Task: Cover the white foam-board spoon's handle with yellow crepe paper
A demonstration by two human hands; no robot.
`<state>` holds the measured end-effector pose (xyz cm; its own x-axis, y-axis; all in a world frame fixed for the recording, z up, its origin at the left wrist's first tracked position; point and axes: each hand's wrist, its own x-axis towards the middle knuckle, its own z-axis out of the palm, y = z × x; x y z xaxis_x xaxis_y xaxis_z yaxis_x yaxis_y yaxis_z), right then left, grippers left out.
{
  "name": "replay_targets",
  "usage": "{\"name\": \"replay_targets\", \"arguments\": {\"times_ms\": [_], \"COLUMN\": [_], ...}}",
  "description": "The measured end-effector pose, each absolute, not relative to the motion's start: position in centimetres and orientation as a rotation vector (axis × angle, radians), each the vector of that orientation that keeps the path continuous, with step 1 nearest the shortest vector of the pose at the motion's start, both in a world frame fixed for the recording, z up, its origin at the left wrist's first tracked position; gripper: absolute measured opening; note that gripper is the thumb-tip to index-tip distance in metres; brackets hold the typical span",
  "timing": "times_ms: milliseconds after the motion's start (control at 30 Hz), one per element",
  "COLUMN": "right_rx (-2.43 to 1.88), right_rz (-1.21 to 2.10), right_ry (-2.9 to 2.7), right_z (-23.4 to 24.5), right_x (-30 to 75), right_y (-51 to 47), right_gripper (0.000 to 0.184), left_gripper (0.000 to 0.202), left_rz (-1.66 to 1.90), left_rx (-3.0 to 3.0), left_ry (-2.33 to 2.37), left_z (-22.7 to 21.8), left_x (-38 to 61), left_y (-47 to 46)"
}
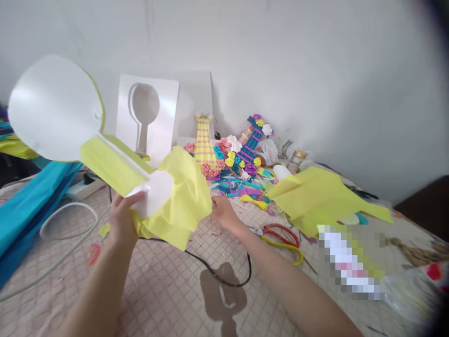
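Observation:
My left hand (pixel 124 217) grips the lower end of a white board cutout (pixel 54 107) shaped like a large round paddle with a narrow neck and a small rounded end. Yellow paper (pixel 185 187) lies behind its small end, wrinkled and spreading to the right, and a strip folds over the neck. A thin yellow edge shows round the big disc. At the paper's right edge, my right hand (pixel 226 213) has its fingers closed in a pinch on it. Red and yellow-handled scissors (pixel 282 238) lie beside my right forearm.
A white board (pixel 168 103) with a paddle-shaped hole leans on the wall. Decorated pieces with paper flowers (pixel 229 159) stand among coloured scraps. More yellow paper (pixel 315 196) lies right, blue paper (pixel 38 201) left. A white cable (pixel 93 217) and black cord (pixel 224 281) cross the table.

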<state>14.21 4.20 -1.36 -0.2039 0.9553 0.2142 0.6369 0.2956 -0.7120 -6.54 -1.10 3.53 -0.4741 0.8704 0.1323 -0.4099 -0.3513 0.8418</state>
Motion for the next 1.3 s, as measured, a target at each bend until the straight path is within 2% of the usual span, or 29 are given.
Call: {"name": "replay_targets", "arguments": {"times_ms": [200,367,567,667,800,1033,1300], "right_rx": [-1.292,-1.075,-0.810,-0.749,-0.837,-1.135,-1.414], "right_rz": [0.719,0.771,1.005,1.238,1.388,1.204,1.324], "right_ry": [-1.443,-1.147,-1.381,-1.524,-1.584,-1.807,-1.677], "right_z": [2.0,3.4,3.3,3.0,2.2,2.2,1.7], "right_x": [19.5,24.3,26.0,25.1,24.0,24.7,24.6], "right_y": [1.7,-1.2,-5.1,-6.7,-7.4,-7.5,-7.2], "right_gripper": [0.030,0.023,0.018,0.017,0.010,0.020,0.026], "left_gripper": [0.025,0.026,0.020,0.024,0.028,0.029,0.025], "left_rz": [1.826,1.619,1.385,1.329,1.295,1.276,1.283], "left_rx": [0.827,1.020,1.551,1.767,1.951,2.113,2.185], "left_ry": [0.985,1.016,1.087,1.099,1.089,1.025,0.966], "left_z": [3.1,2.0,1.8,2.1,2.0,1.6,2.5], "left_x": [-5.4,-4.8,-4.6,-4.2,-3.8,-4.1,-3.6], "left_y": [-1.8,-2.2,-2.8,-3.1,-3.5,-3.5,-3.6]}}
